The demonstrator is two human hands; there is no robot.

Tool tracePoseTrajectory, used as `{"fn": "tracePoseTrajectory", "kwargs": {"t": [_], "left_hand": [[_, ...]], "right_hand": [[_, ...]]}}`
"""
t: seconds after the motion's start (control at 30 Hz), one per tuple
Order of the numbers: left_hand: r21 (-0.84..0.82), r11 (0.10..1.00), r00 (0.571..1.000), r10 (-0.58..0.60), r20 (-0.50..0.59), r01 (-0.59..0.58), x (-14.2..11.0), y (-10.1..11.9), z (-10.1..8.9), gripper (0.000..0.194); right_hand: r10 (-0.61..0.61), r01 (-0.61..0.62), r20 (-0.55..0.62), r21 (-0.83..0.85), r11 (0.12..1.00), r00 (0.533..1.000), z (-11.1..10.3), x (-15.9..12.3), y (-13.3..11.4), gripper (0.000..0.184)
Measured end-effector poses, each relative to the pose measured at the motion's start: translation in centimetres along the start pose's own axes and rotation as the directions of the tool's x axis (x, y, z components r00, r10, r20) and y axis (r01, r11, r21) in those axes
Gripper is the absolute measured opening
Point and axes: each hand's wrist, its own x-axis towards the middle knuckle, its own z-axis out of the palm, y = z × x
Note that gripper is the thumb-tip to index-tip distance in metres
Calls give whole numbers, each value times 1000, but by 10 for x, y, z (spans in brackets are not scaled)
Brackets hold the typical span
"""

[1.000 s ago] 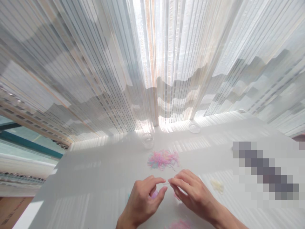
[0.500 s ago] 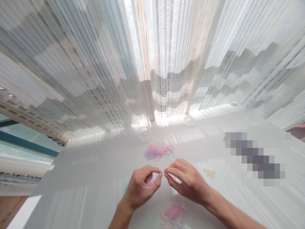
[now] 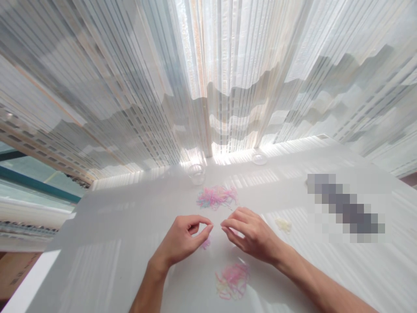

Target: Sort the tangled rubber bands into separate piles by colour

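Observation:
My left hand (image 3: pixel 182 239) and my right hand (image 3: pixel 249 234) hover just above a white table (image 3: pixel 107 243), fingertips nearly meeting. Each hand has thumb and forefinger pinched; what they hold between them is too thin to name. A heap of pink, blue and yellow thin strands (image 3: pixel 215 197) lies just beyond the hands. A second pink and yellow heap (image 3: pixel 232 281) lies nearer me, between my forearms. A small pink tuft (image 3: pixel 205 244) sits under my left fingers. A small pale yellow tuft (image 3: pixel 284 224) lies to the right of my right hand.
A clear small cup (image 3: pixel 196 173) and a clear shallow lid or dish (image 3: pixel 259 158) stand at the table's far edge, against sheer striped curtains (image 3: pixel 208 78). A blurred-out dark object (image 3: pixel 347 208) lies at the right. The table's left edge (image 3: pixel 35 278) drops to the floor.
Both hands have shifted slightly away from me and to the left, pinches staying close together. The view has tilted down, bringing the near pink heap fully into sight.

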Motion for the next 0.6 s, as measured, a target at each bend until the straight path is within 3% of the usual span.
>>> {"fn": "tracePoseTrajectory", "kwargs": {"t": [0.23,0.47,0.6], "left_hand": [[49,980,977,-198,77,194,-6,-13,-24,34],[98,974,957,-218,192,202,-9,-15,-25,27],[102,975,958,-213,190,197,-10,-14,-23,26]], "right_hand": [[25,-27,-68,-26,999,997,-12,5,8,13],[38,-42,-88,-39,998,995,-14,5,14,15],[26,-29,-74,-41,999,997,-12,3,14,15]]}}
